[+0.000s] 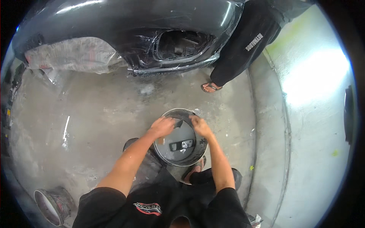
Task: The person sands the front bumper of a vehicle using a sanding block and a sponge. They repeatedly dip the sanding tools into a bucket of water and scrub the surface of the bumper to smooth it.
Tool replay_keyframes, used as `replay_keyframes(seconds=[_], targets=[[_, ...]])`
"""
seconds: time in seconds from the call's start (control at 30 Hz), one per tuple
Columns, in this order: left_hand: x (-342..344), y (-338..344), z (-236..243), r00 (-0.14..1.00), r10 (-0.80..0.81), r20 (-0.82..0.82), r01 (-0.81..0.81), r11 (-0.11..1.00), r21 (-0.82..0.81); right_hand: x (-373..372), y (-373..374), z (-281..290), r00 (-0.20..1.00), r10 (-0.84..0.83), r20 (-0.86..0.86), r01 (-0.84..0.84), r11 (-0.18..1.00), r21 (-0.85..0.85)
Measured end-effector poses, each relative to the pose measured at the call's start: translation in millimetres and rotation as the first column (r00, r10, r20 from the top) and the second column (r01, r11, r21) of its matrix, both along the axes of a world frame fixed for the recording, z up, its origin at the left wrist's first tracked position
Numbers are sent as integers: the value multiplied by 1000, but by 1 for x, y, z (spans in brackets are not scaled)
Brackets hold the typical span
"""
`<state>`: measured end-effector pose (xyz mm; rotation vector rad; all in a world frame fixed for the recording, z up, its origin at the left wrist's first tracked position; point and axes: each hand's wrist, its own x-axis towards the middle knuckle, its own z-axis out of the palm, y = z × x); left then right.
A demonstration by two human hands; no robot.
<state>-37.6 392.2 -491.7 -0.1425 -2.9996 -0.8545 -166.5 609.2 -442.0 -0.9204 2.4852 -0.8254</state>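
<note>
My left hand is closed on a small dark flat piece over a bucket of greyish water. My right hand, slightly blurred, is at the bucket's far right rim with its fingers curled; whatever they hold is unclear. A dark rectangular object with shiny patches lies inside the bucket, below my hands.
A dark car body with a masked wheel area stands ahead. Another person's leg and sandalled foot are at the upper right. A second bucket sits at the lower left. A pale wall runs along the right.
</note>
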Motion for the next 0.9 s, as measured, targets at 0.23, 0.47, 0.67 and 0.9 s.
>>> replay_keyframes(seconds=[0.23, 0.47, 0.67, 0.9], targets=[[-8, 9, -5, 999, -49, 16, 50, 993, -107, 24, 49, -187, 940, 338, -51, -294, 876, 383], [-11, 11, -31, 991, -137, 3, 129, 925, -356, 3, 31, -219, 880, 437, 187, -468, 729, 498], [-13, 33, -33, 918, -53, 392, 254, 838, -483, -38, -10, -88, 737, 675, -26, -581, 653, 485], [5, 106, -129, 673, 277, 686, -80, 949, -305, -44, -10, -98, 610, 728, -314, -683, 683, 257]])
